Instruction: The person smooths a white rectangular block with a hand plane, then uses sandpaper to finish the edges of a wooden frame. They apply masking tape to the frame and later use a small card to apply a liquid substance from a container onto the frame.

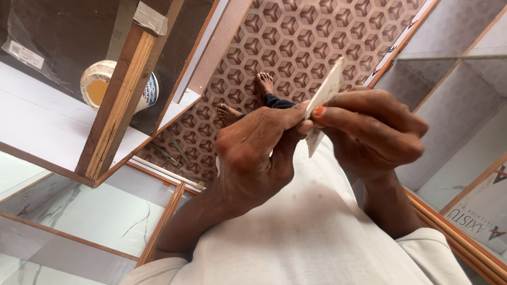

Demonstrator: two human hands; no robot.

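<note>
Patterned brown flooring [296, 42] lay far below. Both hands met at chest height, pinching a thin pale strip [323, 97] between them: right hand [369, 132] gripped its middle, left hand [259, 153] its lower end, long axis tilted up-right.

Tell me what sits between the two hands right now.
In the head view, a thin white card-like piece stands on edge between the left hand and the right hand. Both hands pinch it with their fingertips; nothing else lies between them.
</note>
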